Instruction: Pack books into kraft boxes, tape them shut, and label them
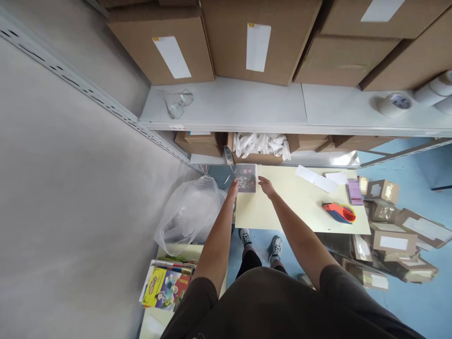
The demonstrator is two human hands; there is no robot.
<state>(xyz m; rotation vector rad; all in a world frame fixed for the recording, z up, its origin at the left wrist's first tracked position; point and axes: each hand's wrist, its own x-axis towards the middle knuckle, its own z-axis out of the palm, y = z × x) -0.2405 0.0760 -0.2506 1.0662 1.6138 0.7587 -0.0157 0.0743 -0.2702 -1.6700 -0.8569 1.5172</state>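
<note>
Storeroom corner, seen from above: grey metal shelf across the far side, plain grey wall on the left, blue floor on the right. Large cardboard boxes with white labels stand along the shelf. A pair of glasses lies on its left part and a tape roll on its right. Under the shelf, an open box of white rolled items.

Below the shelf sits a pale yellow surface.
- Flat packet, dark printed cover and glossy wrap, at the far-left corner of the surface.
- Left hand closed on the packet's near-left corner, arm straight out.
- Right hand just beside the packet's right edge, fingers loosely apart and holding nothing. Contact with the packet: cannot tell.

Other items on the surface:
- White paper slips, far side, right of the hands.
- Red and blue tape dispenser, near the right edge, well apart from the packet.
- Small blurred purple item, at the right edge.

A heap of small cardboard parcels lies on the floor to the right of the surface. A clear plastic bag sits left of the surface against the wall. Nearer, at lower left, a stack of colourful comic books. The person's shoes show between the arms, on the floor at the near edge of the surface.
</note>
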